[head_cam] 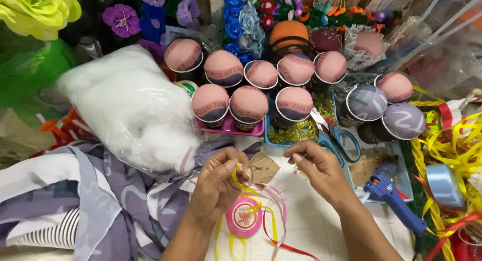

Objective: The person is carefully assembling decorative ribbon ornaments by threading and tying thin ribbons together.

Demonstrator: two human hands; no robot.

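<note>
My left hand (221, 180) pinches a thin yellow ribbon (245, 190) between thumb and fingers, next to a small brown paper tag (264, 167). The yellow ribbon trails down with pink and red ribbons (279, 211) across the white tabletop (311, 221). My right hand (319, 168) is a little to the right with fingertips pinched together on something tiny; I cannot tell what. A round pink tin (244, 217) lies just below my left hand.
Several fabric-covered cups (248, 106) stand in rows behind the hands. Blue-handled scissors (341, 140) and a blue glue gun (391, 197) lie at the right. A bag of white stuffing (130, 108) and purple cloth (110, 196) fill the left. Yellow ribbon piles (452, 140) sit far right.
</note>
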